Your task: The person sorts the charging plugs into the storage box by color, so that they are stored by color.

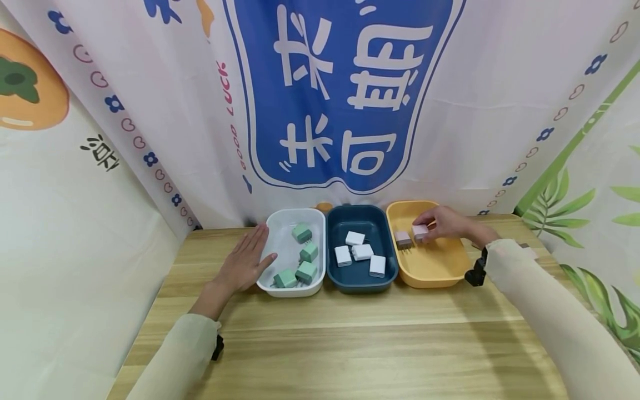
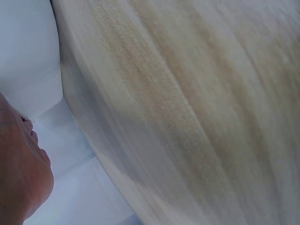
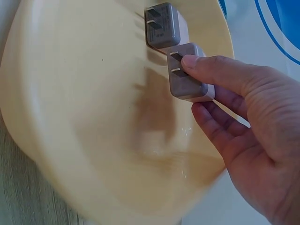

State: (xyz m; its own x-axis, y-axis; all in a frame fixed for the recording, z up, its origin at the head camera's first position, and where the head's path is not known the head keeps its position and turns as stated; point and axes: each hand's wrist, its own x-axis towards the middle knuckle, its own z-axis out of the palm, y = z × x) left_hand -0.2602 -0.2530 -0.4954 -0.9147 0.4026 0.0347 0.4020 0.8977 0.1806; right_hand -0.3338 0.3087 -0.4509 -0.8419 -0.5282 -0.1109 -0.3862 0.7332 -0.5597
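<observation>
My right hand pinches a pink charger plug over the yellow bin. In the right wrist view, the thumb lies against the prong face of that plug, with fingers beneath it. A second pink charger plug rests in the yellow bin beside it, its prongs showing. At the far left, my left hand has its fingers straight and lies along the outer side of the white bin, thumb over the rim. The left wrist view shows only part of this hand.
Several green charger plugs lie in the white bin. The dark blue bin in the middle holds several white charger plugs. All three bins stand side by side at the back of the wooden table, before a printed curtain.
</observation>
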